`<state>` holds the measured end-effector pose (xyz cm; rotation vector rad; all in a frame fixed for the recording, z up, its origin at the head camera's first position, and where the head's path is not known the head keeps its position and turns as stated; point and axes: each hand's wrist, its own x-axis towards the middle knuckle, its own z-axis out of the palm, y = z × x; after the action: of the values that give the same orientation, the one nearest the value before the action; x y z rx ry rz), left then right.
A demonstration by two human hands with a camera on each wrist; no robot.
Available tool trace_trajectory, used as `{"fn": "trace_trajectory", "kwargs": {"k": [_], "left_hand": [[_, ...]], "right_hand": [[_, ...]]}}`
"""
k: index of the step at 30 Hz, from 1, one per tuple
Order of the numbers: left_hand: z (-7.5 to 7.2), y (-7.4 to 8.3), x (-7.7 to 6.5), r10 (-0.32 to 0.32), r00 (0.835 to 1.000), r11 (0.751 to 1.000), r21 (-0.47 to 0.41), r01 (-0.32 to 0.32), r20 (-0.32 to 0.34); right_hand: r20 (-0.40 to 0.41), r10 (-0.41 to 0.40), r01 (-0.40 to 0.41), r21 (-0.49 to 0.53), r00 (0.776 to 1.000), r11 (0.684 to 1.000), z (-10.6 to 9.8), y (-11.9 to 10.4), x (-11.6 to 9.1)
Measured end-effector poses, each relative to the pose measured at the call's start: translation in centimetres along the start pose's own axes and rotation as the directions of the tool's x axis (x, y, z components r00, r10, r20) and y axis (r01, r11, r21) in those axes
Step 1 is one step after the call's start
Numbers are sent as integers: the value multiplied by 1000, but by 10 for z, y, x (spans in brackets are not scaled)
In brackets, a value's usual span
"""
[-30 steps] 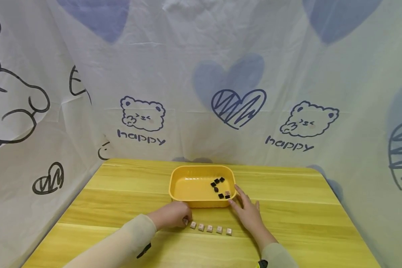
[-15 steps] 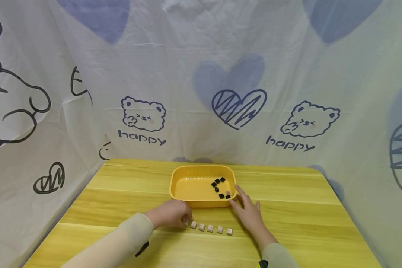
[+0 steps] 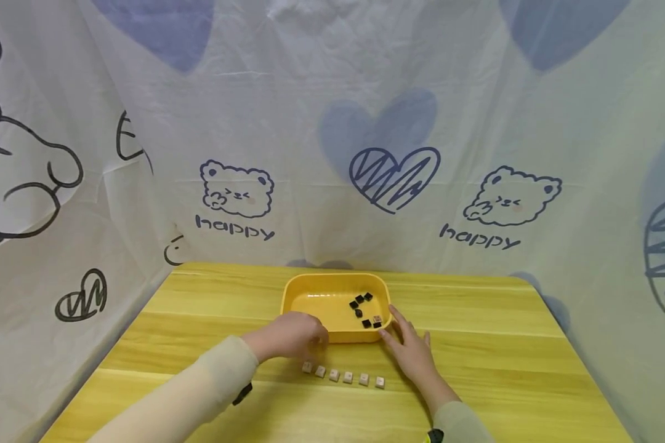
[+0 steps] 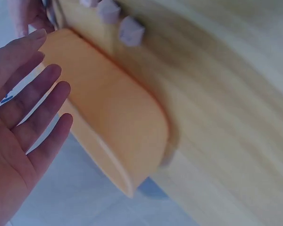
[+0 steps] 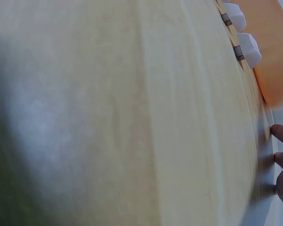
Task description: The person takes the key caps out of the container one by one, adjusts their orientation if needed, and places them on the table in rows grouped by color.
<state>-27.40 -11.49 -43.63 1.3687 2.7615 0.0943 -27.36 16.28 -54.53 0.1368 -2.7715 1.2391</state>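
Note:
My left hand (image 3: 290, 335) hangs above the front edge of a yellow plastic tray (image 3: 346, 337). In the left wrist view that hand (image 4: 14, 141) has loose, spread fingers and holds nothing. Below it, several white keycaps lie in a row on the table, the leftmost keycap (image 3: 307, 367) just under the fingers. My right hand (image 3: 411, 354) rests at the tray's front right corner, thumb and fingers extended against the rim. Inside the tray, on its right side, are several black keycaps (image 3: 366, 323) and a pale keycap (image 3: 377, 319).
The wooden table (image 3: 476, 344) extends to both sides of the tray. A white cloth (image 3: 321, 203) printed with hearts and bears hangs behind and beside it. In the right wrist view, two white keycaps (image 5: 249, 49) stand near the tray wall.
My left hand has let go of the leftmost white keycap, which now stands at the row's end. The hand has risen toward the tray. The right hand stays put.

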Motion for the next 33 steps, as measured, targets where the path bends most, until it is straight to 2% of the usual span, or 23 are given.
{"fn": "trace_trajectory", "kwargs": {"k": [9, 14, 24, 33], "left_hand": [[-25, -1, 32, -6, 999, 1000, -24, 8, 53], [-33, -1, 54, -8, 995, 998, -66, 15, 98], [-28, -10, 94, 42, 989, 997, -64, -33, 139], [-19, -12, 133, 45, 979, 999, -19, -42, 198]], "right_hand": [[3, 0, 0, 3, 1000, 1000, -1, -1, 0], [3, -4, 4, 7, 1000, 1000, -2, -1, -1], [-11, -11, 12, 7, 1000, 1000, 1, 3, -1], [-20, -21, 22, 17, 1000, 1000, 0, 2, -1]]}}
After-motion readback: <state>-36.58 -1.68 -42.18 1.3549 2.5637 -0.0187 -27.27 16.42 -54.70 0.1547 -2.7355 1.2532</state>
